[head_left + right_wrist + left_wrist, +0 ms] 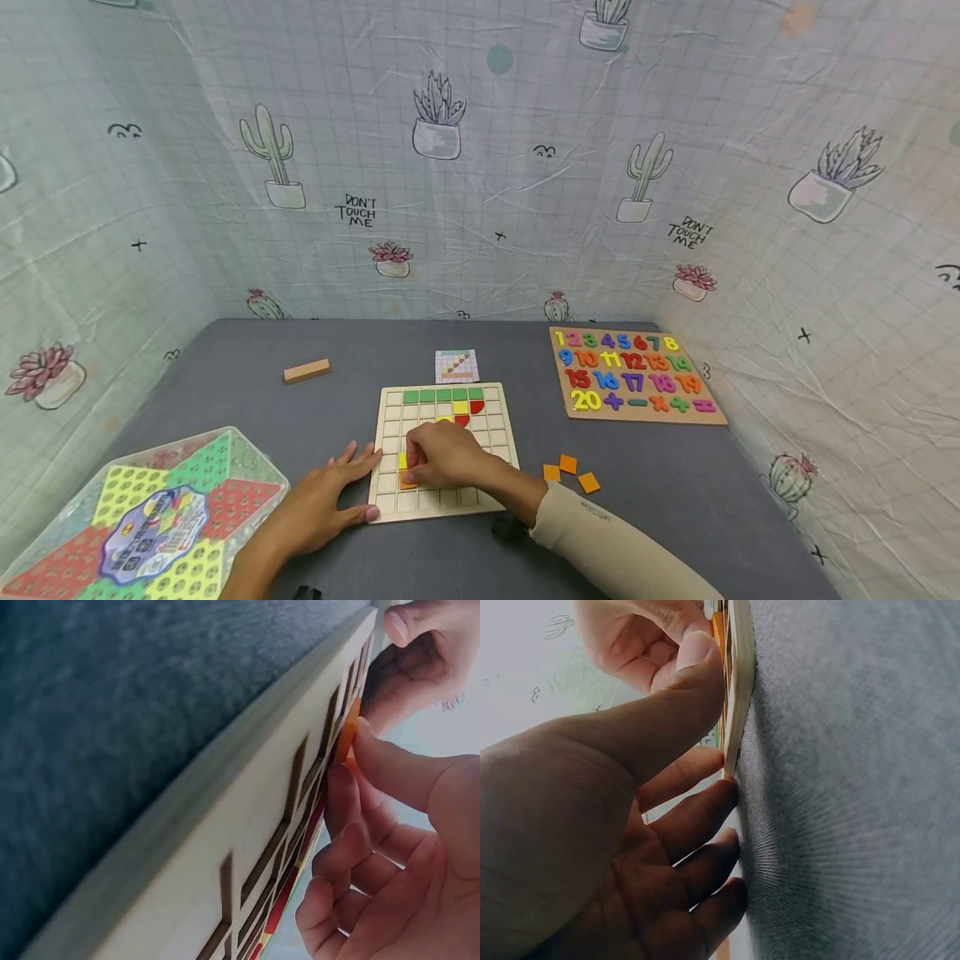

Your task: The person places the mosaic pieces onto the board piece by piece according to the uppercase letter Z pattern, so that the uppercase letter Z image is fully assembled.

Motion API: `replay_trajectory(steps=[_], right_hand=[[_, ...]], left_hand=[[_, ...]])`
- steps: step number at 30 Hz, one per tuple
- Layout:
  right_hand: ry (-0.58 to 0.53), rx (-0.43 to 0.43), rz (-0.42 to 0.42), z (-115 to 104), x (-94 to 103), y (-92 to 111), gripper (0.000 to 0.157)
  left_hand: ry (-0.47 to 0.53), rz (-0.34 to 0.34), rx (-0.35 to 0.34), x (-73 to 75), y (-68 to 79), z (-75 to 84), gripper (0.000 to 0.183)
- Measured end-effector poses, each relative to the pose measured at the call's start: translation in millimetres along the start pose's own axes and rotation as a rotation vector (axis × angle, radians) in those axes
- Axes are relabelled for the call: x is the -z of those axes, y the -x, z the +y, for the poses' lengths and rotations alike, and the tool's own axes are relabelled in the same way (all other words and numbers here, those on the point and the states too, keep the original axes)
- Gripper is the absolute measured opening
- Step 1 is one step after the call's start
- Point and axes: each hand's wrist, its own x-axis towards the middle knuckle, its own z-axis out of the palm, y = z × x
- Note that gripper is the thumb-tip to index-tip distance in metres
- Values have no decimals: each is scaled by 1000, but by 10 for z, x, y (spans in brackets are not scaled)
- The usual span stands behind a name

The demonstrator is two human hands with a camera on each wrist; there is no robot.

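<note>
A wooden grid board (386, 500) lies on the grey table, with green squares (442, 395) in its top row and yellow squares (461, 407) and red quarter-round pieces (477, 407) stepping down diagonally. My right hand (447, 454) pinches an orange square tile (348, 733) between thumb and finger, at a cell near the board's lower left. It covers part of the diagonal. My left hand (324, 500) rests with spread fingers against the board's left edge; in the left wrist view its thumb (696, 656) lies along the board's rim.
Loose orange squares (588, 482) lie right of the board. A small pattern card (456, 367) is behind it. A wooden block (307, 371) stands back left, a number puzzle board (637, 375) back right. A Chinese checkers board (150, 517) in plastic fills the front left.
</note>
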Motion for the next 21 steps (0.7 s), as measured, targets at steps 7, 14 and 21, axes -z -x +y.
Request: replay_trajectory(steps=[7, 14, 21], right_hand=[[-1, 11, -8, -1, -19, -41, 27], [-57, 26, -25, 29, 40, 53, 17], [-162, 30, 21, 163, 163, 181, 15]], left_hand=[[-9, 6, -9, -4, 2, -1, 81], [-1, -5, 10, -10, 0, 12, 82], [-8, -18, 43, -7, -2, 17, 83]])
